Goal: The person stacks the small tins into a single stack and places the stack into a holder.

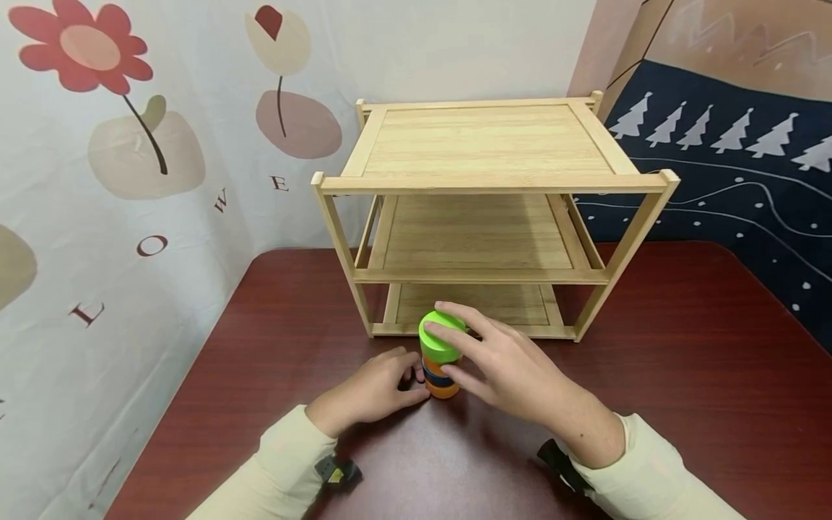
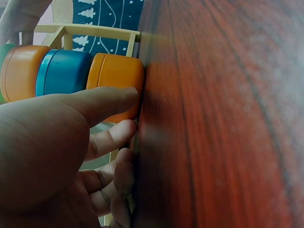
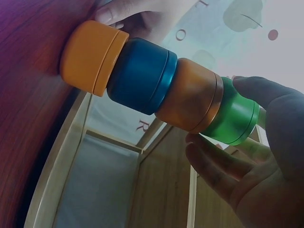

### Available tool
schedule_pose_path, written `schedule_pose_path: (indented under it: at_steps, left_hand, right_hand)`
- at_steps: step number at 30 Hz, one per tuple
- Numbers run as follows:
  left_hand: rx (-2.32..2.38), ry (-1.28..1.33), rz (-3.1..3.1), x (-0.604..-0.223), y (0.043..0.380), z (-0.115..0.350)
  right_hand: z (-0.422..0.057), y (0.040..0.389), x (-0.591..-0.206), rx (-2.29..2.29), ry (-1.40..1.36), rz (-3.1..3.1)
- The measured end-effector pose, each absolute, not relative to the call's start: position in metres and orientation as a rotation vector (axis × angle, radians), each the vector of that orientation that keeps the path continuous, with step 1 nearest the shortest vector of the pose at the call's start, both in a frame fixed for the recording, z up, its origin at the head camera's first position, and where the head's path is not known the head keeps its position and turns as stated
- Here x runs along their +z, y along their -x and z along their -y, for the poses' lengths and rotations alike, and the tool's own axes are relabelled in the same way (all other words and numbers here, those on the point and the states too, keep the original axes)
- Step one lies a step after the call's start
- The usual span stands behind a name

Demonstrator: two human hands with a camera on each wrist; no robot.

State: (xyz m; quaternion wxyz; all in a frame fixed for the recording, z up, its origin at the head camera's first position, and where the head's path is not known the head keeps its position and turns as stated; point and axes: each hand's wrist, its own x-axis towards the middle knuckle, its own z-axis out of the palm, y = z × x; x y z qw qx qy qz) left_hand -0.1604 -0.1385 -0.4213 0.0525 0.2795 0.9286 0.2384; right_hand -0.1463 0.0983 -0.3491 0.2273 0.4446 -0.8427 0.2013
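Small rounded lidded jars stand in an upright stack on the table: an orange jar at the bottom, a blue jar on it, then another orange jar and a green jar on top. My right hand holds the green jar from above, its thumb on one side and fingers on the other. Low at the stack's left, my left hand holds the bottom orange jar with thumb and index finger. Its remaining fingers curl near the tabletop in the left wrist view.
Right behind the stack stands a three-tier wooden shelf, its lowest tier close to the table. The reddish-brown table extends to both sides. Printed cloths with flowers and white trees hang behind.
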Motion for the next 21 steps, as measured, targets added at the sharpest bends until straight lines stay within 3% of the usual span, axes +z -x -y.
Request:
schedule_pose_path:
  at_steps: [21]
  left_hand:
    - [0.726, -0.851, -2.830, -0.4226, 0.1611, 0.1381]
  right_hand:
    - [-0.1011, 0.1443, -0.3456, 0.542, -1.215, 2.345]
